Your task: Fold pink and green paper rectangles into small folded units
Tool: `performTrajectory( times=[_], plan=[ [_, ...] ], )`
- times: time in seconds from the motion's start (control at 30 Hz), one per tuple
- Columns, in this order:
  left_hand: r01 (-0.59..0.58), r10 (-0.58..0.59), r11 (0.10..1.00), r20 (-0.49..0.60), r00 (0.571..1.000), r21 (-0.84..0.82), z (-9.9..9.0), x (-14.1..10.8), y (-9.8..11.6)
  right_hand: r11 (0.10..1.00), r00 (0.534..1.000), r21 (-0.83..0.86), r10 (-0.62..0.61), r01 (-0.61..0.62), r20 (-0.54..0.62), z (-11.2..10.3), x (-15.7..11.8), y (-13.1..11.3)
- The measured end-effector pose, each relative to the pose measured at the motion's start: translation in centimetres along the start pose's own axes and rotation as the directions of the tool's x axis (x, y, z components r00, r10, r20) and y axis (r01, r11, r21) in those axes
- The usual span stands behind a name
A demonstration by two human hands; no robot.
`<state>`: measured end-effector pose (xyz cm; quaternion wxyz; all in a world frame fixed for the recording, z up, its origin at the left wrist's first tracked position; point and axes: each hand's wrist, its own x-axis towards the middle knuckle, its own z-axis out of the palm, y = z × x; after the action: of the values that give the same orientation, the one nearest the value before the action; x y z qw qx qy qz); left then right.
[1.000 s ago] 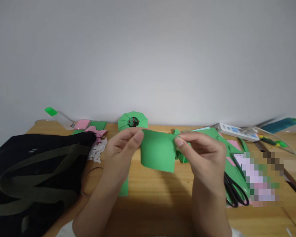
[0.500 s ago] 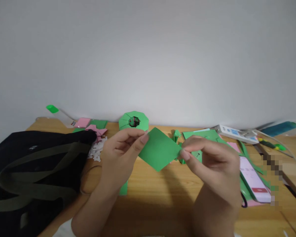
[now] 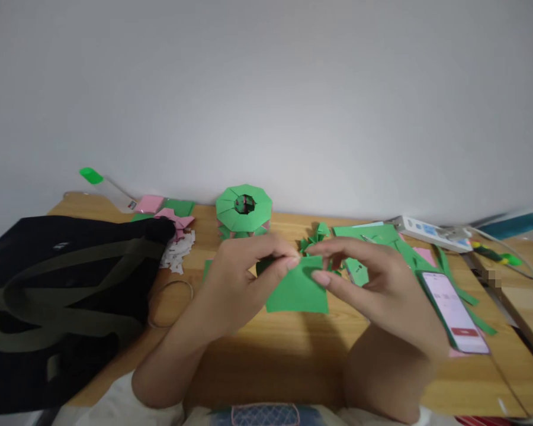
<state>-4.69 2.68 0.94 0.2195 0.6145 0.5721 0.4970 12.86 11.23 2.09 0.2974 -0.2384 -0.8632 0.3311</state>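
Note:
My left hand (image 3: 257, 266) pinches a square sheet of green paper (image 3: 297, 293) by its upper edge, thumb in front. The sheet hangs above the wooden table with its lower edge level. My right hand (image 3: 373, 278) is at the sheet's upper right, thumb and index finger apart; its thumb tip overlaps the paper in view, and I cannot tell whether it touches. Behind my hands stands a ring-shaped green folded-paper piece (image 3: 244, 208) with pink bits below its rim. Small folded green pieces (image 3: 317, 235) lie behind the sheet, partly hidden by my fingers.
A black bag (image 3: 66, 296) covers the table's left side, near pink folded paper (image 3: 173, 222), white scraps (image 3: 177, 251) and a thin ring (image 3: 171, 302). On the right lie a phone (image 3: 455, 313), green sheets (image 3: 373, 235), a power strip (image 3: 433, 232) and a cable (image 3: 522, 254).
The green paper has turned from corner-down to edge-down. My left hand has moved right to its top edge, and my right fingers have come off the corner they pinched. The view has tilted down.

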Motion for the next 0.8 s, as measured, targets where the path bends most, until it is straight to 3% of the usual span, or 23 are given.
performTrajectory(
  times=[0.1,0.23,0.4,0.6,0.8],
  plan=[
    [-0.041,0.037,0.997,0.057,0.998,0.071,0.1,0.0,0.0,1.000,0.998,0.021,0.001,0.000,-0.069,0.7,0.0,-0.2],
    [-0.105,0.089,0.980,0.097,0.991,0.169,0.2,-0.1,-0.3,0.999,0.998,-0.026,-0.038,0.037,-0.041,0.9,0.1,-0.4],
    [-0.122,0.102,0.979,0.125,0.987,0.166,0.2,-0.2,-0.3,0.999,0.999,0.037,-0.036,0.037,-0.024,0.0,-0.1,-0.3],
    [-0.105,0.093,0.980,0.078,0.993,0.167,-0.5,0.0,-0.1,0.998,0.983,0.042,0.063,-0.057,-0.174,-1.2,-1.1,-0.1],
    [-0.140,0.132,0.989,0.127,0.983,0.056,-0.2,-0.1,0.4,0.999,0.997,0.042,-0.024,0.027,-0.077,0.2,-0.5,-1.2]
  ],
)
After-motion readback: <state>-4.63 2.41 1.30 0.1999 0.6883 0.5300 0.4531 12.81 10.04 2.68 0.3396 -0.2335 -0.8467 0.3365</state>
